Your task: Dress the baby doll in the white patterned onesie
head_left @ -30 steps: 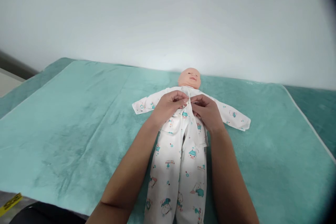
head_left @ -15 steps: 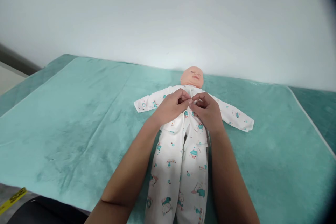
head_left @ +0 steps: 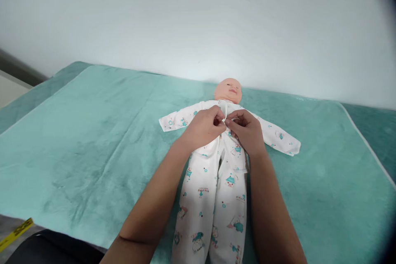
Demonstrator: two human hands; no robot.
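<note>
A baby doll (head_left: 228, 90) lies on its back, its sleeves spread to both sides. It wears a white printed top (head_left: 276, 135) and matching white trousers (head_left: 198, 206). Over the doll's chest, my left hand (head_left: 208, 126) pinches the top's front edge at a white strip of cloth. My right hand (head_left: 246, 128) meets it there, thumb and fingers pinched on the same front edge. The fingertips nearly touch, and they hide the exact fastening between them.
A green cloth (head_left: 93, 144) covers the table under the doll. A pale wall (head_left: 198, 20) rises right behind it. At the lower left are a black seat-like object (head_left: 49, 249) and yellow tape (head_left: 15, 235) on the floor.
My hands stay at the chest with small finger movements; the left fingers have curled in and the white strip shows more between them. The view has shifted slightly.
</note>
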